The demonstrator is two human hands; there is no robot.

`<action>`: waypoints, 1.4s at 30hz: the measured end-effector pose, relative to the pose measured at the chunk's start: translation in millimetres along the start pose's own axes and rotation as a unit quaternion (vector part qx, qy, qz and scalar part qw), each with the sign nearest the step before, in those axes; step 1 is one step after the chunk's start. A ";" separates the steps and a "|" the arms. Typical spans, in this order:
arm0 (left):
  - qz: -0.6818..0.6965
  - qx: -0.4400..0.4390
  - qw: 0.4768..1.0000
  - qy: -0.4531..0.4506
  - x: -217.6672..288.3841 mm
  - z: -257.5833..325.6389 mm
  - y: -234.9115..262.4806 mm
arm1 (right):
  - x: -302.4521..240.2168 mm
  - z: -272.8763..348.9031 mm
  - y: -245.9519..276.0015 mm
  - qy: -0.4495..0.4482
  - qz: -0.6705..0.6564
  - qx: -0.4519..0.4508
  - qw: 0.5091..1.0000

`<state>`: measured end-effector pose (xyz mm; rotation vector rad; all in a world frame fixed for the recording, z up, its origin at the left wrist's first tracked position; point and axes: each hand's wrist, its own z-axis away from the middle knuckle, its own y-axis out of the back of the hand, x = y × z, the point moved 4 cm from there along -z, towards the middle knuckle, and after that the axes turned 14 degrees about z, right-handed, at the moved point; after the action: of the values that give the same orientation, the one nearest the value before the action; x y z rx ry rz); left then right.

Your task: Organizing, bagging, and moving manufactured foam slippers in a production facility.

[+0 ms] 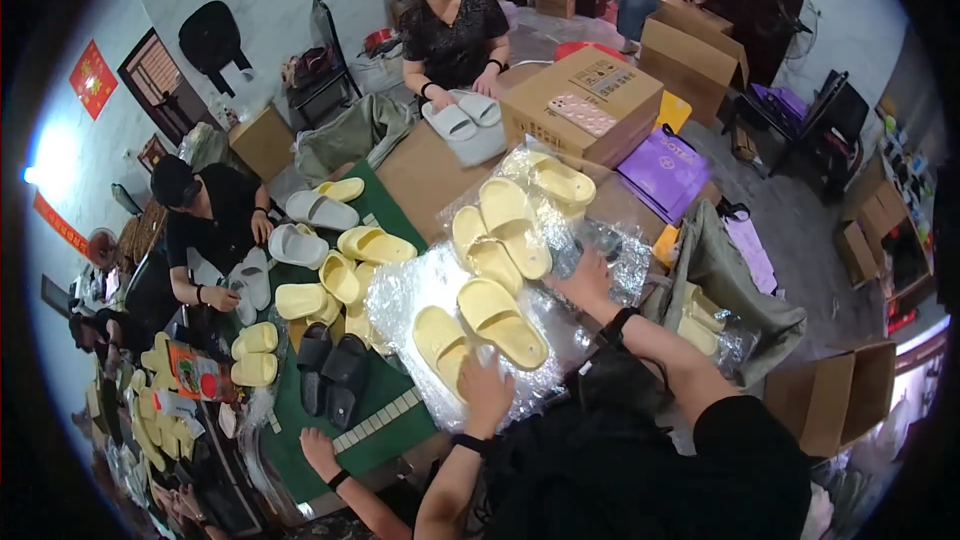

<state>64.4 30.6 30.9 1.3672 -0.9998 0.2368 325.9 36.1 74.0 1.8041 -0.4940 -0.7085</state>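
A pair of pale yellow slippers (502,322) lies on a stack of shiny clear plastic bags in front of me. My left hand (487,390) is closed at the lower edge of the left slipper (438,342), its fingertips pale. Over to the right, my right hand (585,285) grips a clear plastic bag (628,258), partly hiding its own fingers. Just beyond my hands, another yellow pair (508,225) rests on the plastic, and one more yellow slipper (563,183) lies in clear wrap.
Left on the green table (385,440) are black slippers (345,380), yellow and grey ones. A co-worker's hand (318,452) rests at its near edge. Opposite, a person handles white slippers (465,125). A carton (585,105) and purple bag (665,172) stand behind; a sack (755,315) hangs right.
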 end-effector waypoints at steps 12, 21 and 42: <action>-0.126 -0.161 0.978 -0.035 -22.3 56.7 -73.0 | -50.9 -77.4 39.8 0.216 0.044 0.218 0.951; -0.135 -0.137 0.981 -0.039 -29.5 64.2 -82.9 | -20.6 -161.4 1.5 0.132 -0.062 -0.029 0.989; -0.165 -0.150 0.975 0.015 -17.6 62.8 -87.8 | 118.8 -128.9 -130.5 -0.187 -0.377 -0.430 0.799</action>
<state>84.4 -39.9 -50.3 1.2246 -0.7340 -0.1383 499.7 93.1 -45.6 0.9172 0.3407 -1.5565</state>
